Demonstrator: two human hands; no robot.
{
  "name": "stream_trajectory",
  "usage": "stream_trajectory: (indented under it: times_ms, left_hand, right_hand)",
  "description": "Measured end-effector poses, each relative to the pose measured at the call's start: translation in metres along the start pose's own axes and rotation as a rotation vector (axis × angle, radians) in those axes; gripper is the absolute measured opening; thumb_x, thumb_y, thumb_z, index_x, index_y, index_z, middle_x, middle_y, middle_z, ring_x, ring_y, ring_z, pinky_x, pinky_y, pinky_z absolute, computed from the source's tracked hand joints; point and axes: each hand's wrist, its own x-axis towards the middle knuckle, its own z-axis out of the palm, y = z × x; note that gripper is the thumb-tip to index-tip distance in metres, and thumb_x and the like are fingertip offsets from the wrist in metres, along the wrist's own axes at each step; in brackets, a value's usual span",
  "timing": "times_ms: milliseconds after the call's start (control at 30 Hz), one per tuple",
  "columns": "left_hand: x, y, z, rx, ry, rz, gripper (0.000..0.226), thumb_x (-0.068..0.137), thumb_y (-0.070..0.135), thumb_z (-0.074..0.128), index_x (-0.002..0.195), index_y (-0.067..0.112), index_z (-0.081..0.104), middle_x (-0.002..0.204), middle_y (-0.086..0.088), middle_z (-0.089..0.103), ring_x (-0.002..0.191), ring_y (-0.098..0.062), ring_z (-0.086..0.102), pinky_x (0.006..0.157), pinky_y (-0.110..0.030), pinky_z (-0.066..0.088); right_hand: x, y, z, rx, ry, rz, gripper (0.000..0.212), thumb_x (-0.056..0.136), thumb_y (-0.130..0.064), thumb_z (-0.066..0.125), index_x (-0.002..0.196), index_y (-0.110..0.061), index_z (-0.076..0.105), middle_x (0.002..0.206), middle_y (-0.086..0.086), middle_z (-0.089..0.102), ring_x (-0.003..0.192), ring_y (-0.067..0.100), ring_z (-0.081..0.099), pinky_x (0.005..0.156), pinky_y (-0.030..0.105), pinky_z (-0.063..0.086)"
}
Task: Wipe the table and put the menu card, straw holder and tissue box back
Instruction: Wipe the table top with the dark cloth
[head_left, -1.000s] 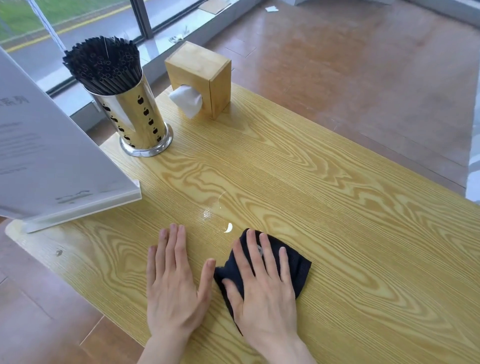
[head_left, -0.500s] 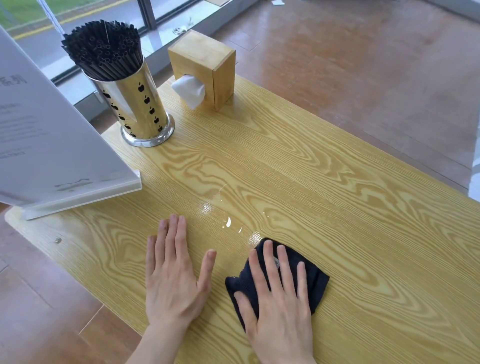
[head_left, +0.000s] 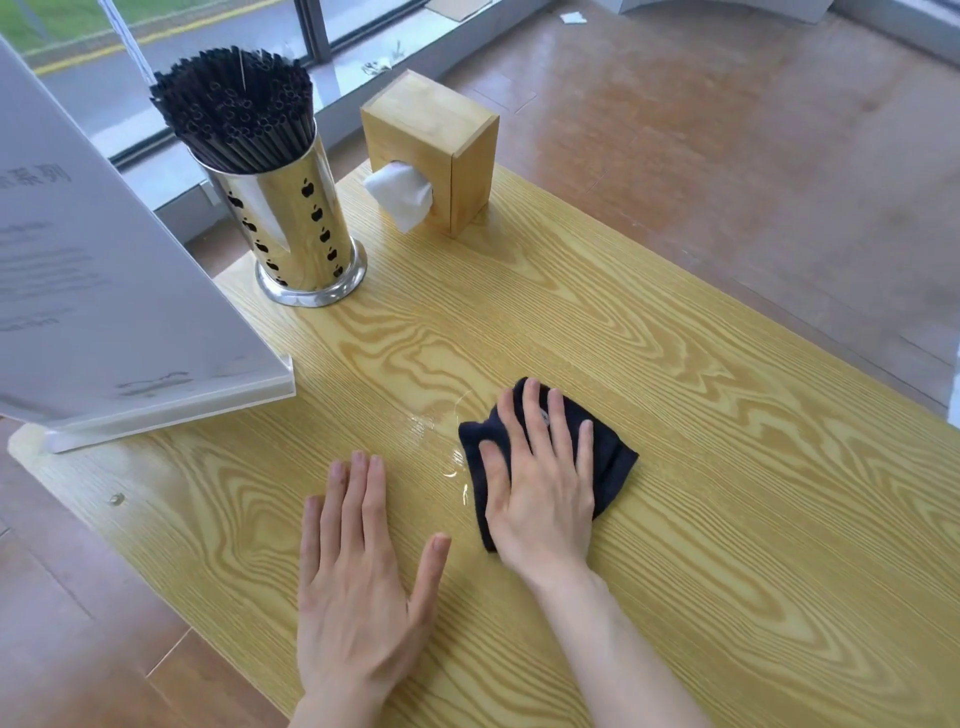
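Right hand (head_left: 540, 483): we press it flat, fingers spread, on the dark cloth (head_left: 608, 457); no grip.
Left hand (head_left: 358, 577): released, palm flat on the tabletop (head_left: 727, 519).
Beside cloth: wet streaks (head_left: 441, 447).
Far end: menu card (head_left: 104, 291), straw holder (head_left: 296, 228), tissue box (head_left: 441, 150), all standing.

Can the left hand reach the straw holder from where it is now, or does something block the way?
Probably yes. The left hand lies flat and empty on the table, and bare tabletop runs from it to the straw holder. The menu card stands to the left of that path, the right hand presses the cloth on the other side.
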Motion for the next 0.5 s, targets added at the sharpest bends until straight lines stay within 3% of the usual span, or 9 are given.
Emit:
stream_trajectory:
  times_ms: [167, 333, 500]
  left_hand:
    - [0.002, -0.001, 0.001, -0.011, -0.003, 0.005, 0.086, 0.096, 0.068, 0.023, 0.162, 0.014, 0.011, 0.171, -0.001, 0.010, 0.159, -0.016, 0.001, 0.127, -0.045, 0.008]
    - [0.002, -0.001, 0.001, -0.037, 0.011, 0.014, 0.084, 0.097, 0.066, 0.024, 0.162, 0.013, 0.012, 0.171, -0.001, 0.012, 0.158, -0.017, 0.005, 0.126, -0.044, 0.008]
    - [0.001, -0.001, 0.001, -0.064, 0.023, 0.011, 0.078, 0.100, 0.061, 0.019, 0.162, 0.015, 0.006, 0.171, 0.002, 0.011, 0.158, -0.016, 0.004, 0.127, -0.043, 0.007]
  right_hand:
    - [0.056, -0.022, 0.001, 0.251, -0.074, -0.054, 0.064, 0.103, -0.055, 0.006, 0.161, -0.032, 0.020, 0.171, -0.011, 0.014, 0.158, 0.008, -0.003, 0.128, 0.049, -0.001]
    - [0.061, -0.040, 0.009, 0.012, -0.089, -0.224, 0.062, 0.104, -0.056, 0.002, 0.160, -0.037, 0.019, 0.172, -0.004, 0.009, 0.160, 0.022, -0.002, 0.126, 0.057, 0.004]
    - [0.037, -0.038, 0.009, -0.117, -0.133, -0.302, 0.059, 0.105, -0.060, 0.016, 0.160, -0.040, 0.015, 0.173, 0.002, 0.003, 0.159, 0.030, -0.002, 0.124, 0.062, 0.007]
